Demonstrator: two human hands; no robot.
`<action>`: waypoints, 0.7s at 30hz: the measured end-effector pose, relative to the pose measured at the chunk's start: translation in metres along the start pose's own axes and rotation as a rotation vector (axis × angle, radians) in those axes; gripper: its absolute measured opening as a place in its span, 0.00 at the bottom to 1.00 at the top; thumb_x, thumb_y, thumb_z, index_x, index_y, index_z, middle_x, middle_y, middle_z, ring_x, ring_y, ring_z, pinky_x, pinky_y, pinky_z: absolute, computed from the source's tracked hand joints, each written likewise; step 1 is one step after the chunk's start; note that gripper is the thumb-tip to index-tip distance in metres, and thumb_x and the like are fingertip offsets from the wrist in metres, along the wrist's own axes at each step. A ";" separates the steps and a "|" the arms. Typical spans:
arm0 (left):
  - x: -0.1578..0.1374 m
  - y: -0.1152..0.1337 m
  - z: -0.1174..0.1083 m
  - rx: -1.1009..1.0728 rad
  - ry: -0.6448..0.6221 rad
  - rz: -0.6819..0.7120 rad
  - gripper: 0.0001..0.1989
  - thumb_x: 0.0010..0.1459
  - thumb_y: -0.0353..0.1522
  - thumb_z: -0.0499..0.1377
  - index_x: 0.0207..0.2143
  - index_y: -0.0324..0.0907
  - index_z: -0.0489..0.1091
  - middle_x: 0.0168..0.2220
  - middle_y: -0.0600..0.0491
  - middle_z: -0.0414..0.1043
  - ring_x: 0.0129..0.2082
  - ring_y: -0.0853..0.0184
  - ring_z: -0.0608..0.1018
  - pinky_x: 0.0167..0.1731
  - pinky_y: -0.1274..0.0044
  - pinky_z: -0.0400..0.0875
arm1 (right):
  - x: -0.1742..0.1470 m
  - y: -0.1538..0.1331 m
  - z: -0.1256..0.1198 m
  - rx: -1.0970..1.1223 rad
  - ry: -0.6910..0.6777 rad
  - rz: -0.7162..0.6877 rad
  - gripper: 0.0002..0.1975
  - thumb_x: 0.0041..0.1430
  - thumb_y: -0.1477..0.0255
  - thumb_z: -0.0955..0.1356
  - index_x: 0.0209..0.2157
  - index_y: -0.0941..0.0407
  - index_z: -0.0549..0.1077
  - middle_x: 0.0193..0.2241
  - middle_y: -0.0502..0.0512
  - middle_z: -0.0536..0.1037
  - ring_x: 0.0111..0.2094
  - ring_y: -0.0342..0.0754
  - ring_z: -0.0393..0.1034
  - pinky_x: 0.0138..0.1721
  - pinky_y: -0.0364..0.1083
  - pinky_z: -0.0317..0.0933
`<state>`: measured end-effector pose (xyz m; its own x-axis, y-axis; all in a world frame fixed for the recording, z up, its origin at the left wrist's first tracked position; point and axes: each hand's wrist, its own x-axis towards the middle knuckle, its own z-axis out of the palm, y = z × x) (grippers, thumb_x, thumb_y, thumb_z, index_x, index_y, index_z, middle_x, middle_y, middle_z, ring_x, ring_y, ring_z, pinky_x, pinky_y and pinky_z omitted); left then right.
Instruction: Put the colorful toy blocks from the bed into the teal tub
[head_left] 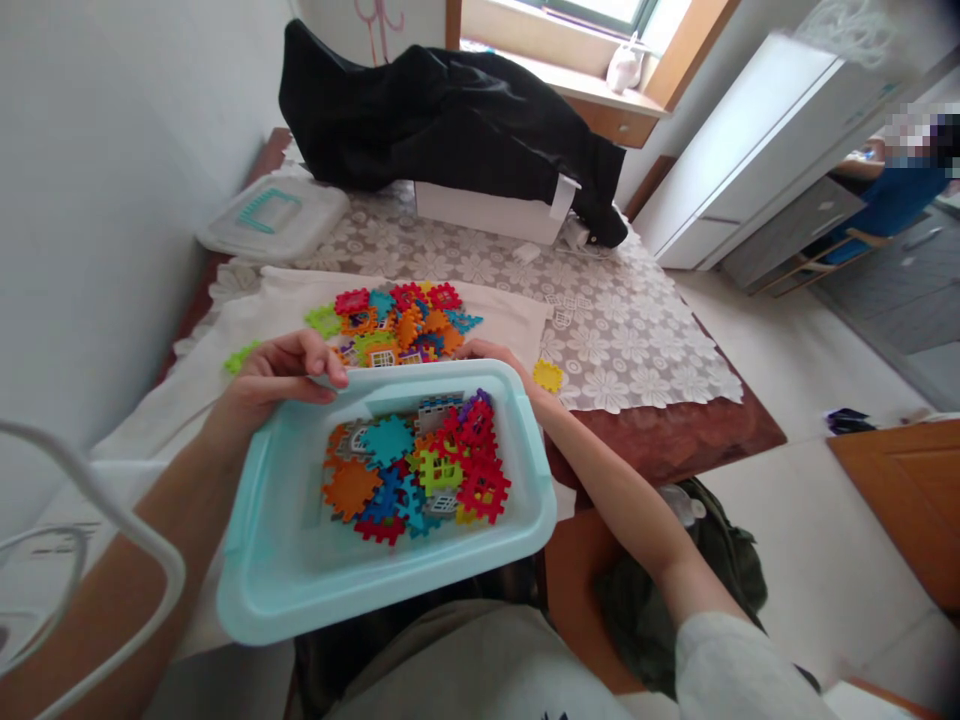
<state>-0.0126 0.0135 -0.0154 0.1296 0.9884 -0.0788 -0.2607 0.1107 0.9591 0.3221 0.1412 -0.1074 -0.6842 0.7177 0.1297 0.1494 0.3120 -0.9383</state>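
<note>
- Showing a white cable [177, 575] at the far left, looping in front of the left arm [199, 480].
- Finding a green piece [240, 358] lying just behind the left wrist.
- Seeing a pale lid [300, 225] lying farther back, on the lace tablecloth [637, 330] near the wall [135, 200].
- Gripping the tub [390, 585] at its far left rim with the left hand [289, 368], closing fingers and thumb on the edge.
- Holding the tub in front of the body, at the near side of the table [697, 435].
- Containing in the tub a heap of pieces [442, 470], running from orange at left through blue and lime to red at right.
- Spotting a pile [409, 325] of similar pieces on the white cloth [517, 325], partly disappearing behind the tub's far rim.
- Glimpsing a black cover [450, 120] draping over a white box [480, 210], farther back.
- Pressing the right hand [499, 355] against the tub's far right corner from outside; hiding the fingertips behind the rim, leaving the tightness of that grip impossible to tell.
- Noting a yellow piece [547, 376] lying just right of the right hand.
- Seeing a dark backpack [675, 610] below the table, then a white fridge [739, 150].
- Glimpsing a person [896, 205] in blue at the far right.
</note>
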 end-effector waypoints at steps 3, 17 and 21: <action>-0.002 0.000 0.003 0.001 0.004 -0.001 0.17 0.50 0.22 0.80 0.27 0.40 0.75 0.32 0.55 0.86 0.33 0.69 0.85 0.33 0.84 0.79 | 0.001 0.009 0.002 0.161 -0.036 0.050 0.10 0.61 0.65 0.75 0.42 0.53 0.79 0.38 0.48 0.83 0.40 0.47 0.73 0.43 0.45 0.68; -0.003 -0.001 0.012 -0.016 -0.014 0.036 0.12 0.50 0.26 0.78 0.29 0.39 0.77 0.32 0.52 0.85 0.34 0.67 0.83 0.37 0.78 0.76 | 0.002 -0.039 -0.016 0.651 0.454 -0.028 0.23 0.52 0.57 0.82 0.41 0.48 0.71 0.35 0.47 0.78 0.36 0.45 0.72 0.42 0.46 0.71; -0.002 -0.003 0.009 -0.037 -0.019 0.017 0.12 0.50 0.26 0.78 0.29 0.39 0.77 0.32 0.50 0.86 0.34 0.65 0.83 0.37 0.78 0.77 | -0.010 -0.051 -0.011 0.715 0.231 0.013 0.26 0.51 0.55 0.84 0.40 0.48 0.72 0.34 0.46 0.79 0.33 0.45 0.72 0.38 0.46 0.71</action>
<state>-0.0033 0.0101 -0.0156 0.1431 0.9881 -0.0568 -0.2983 0.0978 0.9495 0.3295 0.1253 -0.0572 -0.5064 0.8556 0.1077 -0.3980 -0.1210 -0.9094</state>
